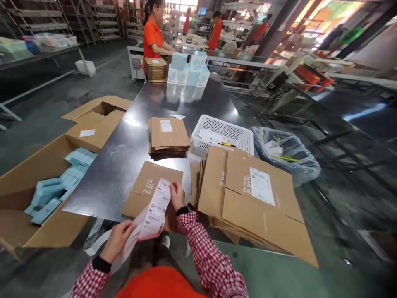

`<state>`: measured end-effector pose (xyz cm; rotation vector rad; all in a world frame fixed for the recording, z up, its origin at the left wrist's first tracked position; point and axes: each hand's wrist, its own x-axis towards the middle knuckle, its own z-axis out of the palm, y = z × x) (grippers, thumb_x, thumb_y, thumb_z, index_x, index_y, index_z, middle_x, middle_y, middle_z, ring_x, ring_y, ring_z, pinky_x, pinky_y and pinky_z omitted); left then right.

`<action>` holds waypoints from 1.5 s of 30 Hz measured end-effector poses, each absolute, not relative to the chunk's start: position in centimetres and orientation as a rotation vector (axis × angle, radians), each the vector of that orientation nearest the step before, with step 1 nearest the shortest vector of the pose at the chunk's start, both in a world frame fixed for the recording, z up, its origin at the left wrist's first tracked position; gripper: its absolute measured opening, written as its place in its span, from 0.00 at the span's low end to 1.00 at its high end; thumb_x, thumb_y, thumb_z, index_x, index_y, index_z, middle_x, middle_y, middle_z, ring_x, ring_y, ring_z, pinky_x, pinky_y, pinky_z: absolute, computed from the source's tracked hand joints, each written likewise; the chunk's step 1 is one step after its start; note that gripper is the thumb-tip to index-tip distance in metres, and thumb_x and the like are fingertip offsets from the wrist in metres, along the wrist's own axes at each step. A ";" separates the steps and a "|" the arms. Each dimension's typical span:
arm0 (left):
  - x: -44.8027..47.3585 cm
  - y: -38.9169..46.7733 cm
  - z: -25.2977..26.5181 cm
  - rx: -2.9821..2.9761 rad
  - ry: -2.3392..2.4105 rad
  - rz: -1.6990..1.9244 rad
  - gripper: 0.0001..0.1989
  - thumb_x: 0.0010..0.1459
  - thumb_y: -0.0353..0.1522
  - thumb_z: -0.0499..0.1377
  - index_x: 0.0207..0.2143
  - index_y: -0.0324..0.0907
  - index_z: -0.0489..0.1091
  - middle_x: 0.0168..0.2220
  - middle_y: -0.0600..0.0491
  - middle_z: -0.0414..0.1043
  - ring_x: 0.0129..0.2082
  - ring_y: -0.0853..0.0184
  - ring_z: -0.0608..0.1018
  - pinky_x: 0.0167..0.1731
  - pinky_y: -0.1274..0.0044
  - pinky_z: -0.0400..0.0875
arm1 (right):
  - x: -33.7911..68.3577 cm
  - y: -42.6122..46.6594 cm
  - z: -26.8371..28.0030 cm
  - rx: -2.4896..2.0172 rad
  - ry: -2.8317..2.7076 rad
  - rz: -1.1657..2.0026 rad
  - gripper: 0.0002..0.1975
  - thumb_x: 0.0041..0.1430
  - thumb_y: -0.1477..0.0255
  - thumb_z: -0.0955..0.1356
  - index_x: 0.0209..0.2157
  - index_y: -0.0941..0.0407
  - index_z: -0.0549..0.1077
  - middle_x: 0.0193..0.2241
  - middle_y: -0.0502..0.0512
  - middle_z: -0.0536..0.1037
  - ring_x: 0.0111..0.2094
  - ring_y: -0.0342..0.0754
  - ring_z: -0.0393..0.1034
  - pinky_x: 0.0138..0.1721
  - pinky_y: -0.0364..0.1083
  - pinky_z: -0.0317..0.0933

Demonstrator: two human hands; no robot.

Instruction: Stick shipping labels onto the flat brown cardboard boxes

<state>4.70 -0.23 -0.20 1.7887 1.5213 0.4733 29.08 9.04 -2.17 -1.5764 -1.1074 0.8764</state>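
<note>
Hands: left [116, 240] | right [176, 194] | both pinching label strip [155, 211]

I am looking at a shiny steel table [130, 153] that is carrying flattened cardboard. A single flat box [149, 186] is lying at the near edge, and a big fanned stack of flat boxes [248, 198] is overhanging the right corner. Behind them a neat pile of smaller flat boxes [169, 136] is sitting mid-table, with a white plastic basket [223, 132] standing just beside it. At the far end a brown stack [156, 69] is resting beside pale blue boxes [189, 70].
</note>
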 end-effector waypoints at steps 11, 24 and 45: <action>1.9 4.1 -8.1 2.237 1.316 0.357 0.15 0.62 0.36 0.51 0.27 0.42 0.73 0.60 0.47 0.62 0.61 0.55 0.63 0.56 0.59 0.63 | 27.0 16.5 -5.3 -2.009 -1.608 0.727 0.29 0.49 0.72 0.68 0.54 0.61 0.60 0.49 0.65 0.68 0.49 0.55 0.65 0.48 0.52 0.61; 1.2 5.0 -9.0 2.120 1.305 0.373 0.16 0.61 0.36 0.49 0.30 0.43 0.75 0.59 0.46 0.64 0.59 0.56 0.66 0.56 0.60 0.63 | 28.4 13.8 -7.4 -2.481 -1.544 0.442 0.30 0.64 0.62 0.57 0.63 0.61 0.52 0.65 0.66 0.48 0.66 0.60 0.37 0.62 0.62 0.32; -2.8 4.2 -3.9 1.653 1.072 0.532 0.17 0.56 0.48 0.52 0.39 0.52 0.75 0.62 0.57 0.59 0.60 0.55 0.64 0.58 0.61 0.60 | 35.4 3.7 12.2 -1.634 -1.182 0.489 0.25 0.57 0.69 0.64 0.57 0.54 0.63 0.54 0.57 0.69 0.53 0.51 0.65 0.56 0.53 0.59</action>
